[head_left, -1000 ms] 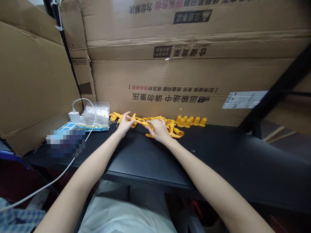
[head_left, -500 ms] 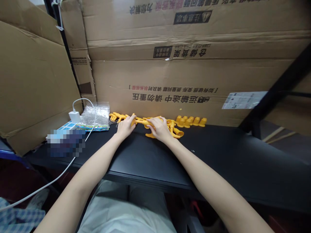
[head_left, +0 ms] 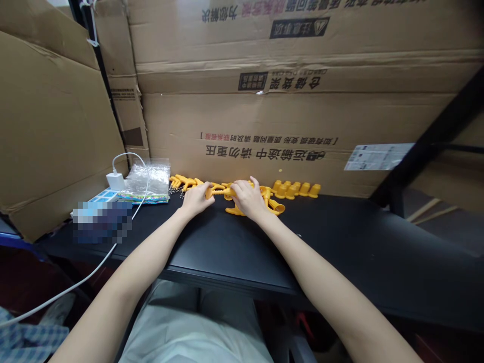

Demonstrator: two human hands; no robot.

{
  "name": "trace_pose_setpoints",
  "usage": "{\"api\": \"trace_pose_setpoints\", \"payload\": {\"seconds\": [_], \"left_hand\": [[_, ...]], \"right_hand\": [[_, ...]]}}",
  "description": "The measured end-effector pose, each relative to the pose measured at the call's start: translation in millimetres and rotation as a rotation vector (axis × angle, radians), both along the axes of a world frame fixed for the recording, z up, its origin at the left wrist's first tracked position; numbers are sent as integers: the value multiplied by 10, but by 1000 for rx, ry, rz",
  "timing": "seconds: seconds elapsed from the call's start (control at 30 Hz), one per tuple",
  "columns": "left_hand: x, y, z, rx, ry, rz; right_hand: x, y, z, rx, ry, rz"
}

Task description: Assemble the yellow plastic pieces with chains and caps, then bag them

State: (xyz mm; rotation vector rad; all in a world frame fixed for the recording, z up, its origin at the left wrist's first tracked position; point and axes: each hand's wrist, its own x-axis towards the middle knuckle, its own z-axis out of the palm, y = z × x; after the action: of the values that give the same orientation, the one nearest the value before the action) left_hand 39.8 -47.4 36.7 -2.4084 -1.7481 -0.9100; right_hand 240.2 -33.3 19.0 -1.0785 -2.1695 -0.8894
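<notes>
My left hand [head_left: 196,199] is closed round the flared end of a yellow plastic rod-like part [head_left: 218,192]. The part runs across to my right hand [head_left: 249,198], whose fingers are curled over its other end and hide it. One finger of the right hand sticks up. Beneath and beside the right hand lie more yellow plastic pieces [head_left: 273,206], some with round open ends. Left of my left hand is a row of branched yellow pieces [head_left: 185,181], with small shiny metal bits [head_left: 176,191] below them.
Several yellow cups [head_left: 292,191] stand upside down against the cardboard wall [head_left: 242,116]. Clear plastic bags [head_left: 147,181], a white charger [head_left: 115,180] and its cable [head_left: 133,217] lie on the left of the black table [head_left: 227,252]. A black metal post [head_left: 419,131] rises at the right.
The rod-like part has shifted in my hands, so its flared left end now shows. My right hand has turned slightly, raising one finger. The other pieces have stayed put.
</notes>
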Motion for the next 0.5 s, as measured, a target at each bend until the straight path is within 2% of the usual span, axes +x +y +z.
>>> {"api": "trace_pose_setpoints", "payload": {"seconds": [0.23, 0.5], "left_hand": [[-3, 10, -7, 20, 9, -3], [34, -21, -2, -14, 10, 11]], "right_hand": [[3, -13, 1, -35, 13, 67], [-17, -35, 49, -45, 49, -11]]}}
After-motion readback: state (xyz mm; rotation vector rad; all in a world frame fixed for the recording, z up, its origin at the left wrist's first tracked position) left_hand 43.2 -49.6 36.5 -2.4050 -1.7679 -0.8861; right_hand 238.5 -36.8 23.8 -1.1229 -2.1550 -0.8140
